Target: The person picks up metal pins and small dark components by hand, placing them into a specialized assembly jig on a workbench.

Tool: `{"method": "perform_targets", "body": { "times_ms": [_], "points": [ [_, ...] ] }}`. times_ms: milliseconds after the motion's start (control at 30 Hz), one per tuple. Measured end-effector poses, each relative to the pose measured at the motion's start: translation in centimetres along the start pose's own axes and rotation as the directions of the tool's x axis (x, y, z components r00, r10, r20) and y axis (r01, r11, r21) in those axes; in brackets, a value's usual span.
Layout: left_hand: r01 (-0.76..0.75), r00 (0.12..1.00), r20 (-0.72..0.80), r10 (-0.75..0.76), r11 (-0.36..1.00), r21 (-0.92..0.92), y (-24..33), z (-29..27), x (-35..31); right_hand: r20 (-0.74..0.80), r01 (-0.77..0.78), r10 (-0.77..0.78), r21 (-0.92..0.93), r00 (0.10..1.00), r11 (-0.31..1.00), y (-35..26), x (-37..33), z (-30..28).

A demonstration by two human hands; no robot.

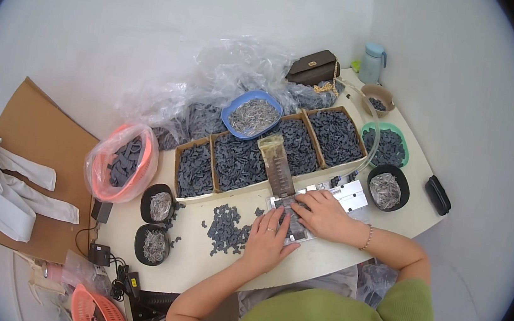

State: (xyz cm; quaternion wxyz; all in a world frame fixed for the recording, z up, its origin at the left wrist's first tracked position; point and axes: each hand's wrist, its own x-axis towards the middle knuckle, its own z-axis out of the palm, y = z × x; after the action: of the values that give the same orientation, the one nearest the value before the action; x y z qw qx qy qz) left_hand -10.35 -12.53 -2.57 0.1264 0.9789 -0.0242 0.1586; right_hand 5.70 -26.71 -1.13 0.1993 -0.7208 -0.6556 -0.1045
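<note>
My left hand (266, 240) rests at the left side of a metal fixture (301, 221). Its fingers are stretched out, with the thumb apart along the near edge. From the right, my right hand (325, 215) reaches over the same fixture, fingers spread and tips down on the dark grey parts in it; nothing gripped shows in either hand. What lies under the fingertips is hidden. A clear upright chute (277, 165) rises behind the fixture. Left of my left hand lies a loose heap of small dark grey plastic parts (227, 229).
Behind stand divided cardboard trays (190, 197) of grey parts, with a blue basin (229, 108) of metal pins on them. Black bowls (140, 255) of pins sit left, another black bowl (406, 200) right. A green bowl (406, 149), red basket (94, 167) and clear tube (377, 133) are near.
</note>
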Motion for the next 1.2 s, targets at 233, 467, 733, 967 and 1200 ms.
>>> {"method": "perform_targets", "body": {
  "times_ms": [233,467,733,967,1200],
  "points": [
    [-0.046,0.998,0.057,0.034,0.97,0.238,-1.9,-1.1,0.6,0.049,0.031,-0.027,-0.068,0.998,0.997,0.2,0.8,0.0],
    [-0.049,0.998,0.058,0.037,0.975,0.218,-1.4,-1.0,0.6,0.08,0.046,-0.037,-0.12,0.996,0.992,0.0,0.6,-0.1],
    [0.047,0.994,-0.097,-0.05,0.998,-0.039,-1.9,-1.5,1.2,0.112,0.081,-0.079,-0.015,0.991,0.997,-0.4,-0.9,-2.3],
    [0.04,0.99,-0.13,-0.045,0.998,-0.044,-2.3,-0.9,3.3,0.134,0.039,-0.036,-0.02,0.99,0.999,0.0,-1.0,-1.7],
    [0.052,0.992,-0.112,-0.057,0.998,-0.043,-2.7,-0.8,2.9,0.132,0.009,0.008,-0.126,0.991,0.992,-0.2,-0.5,-1.8]
  ]
}}
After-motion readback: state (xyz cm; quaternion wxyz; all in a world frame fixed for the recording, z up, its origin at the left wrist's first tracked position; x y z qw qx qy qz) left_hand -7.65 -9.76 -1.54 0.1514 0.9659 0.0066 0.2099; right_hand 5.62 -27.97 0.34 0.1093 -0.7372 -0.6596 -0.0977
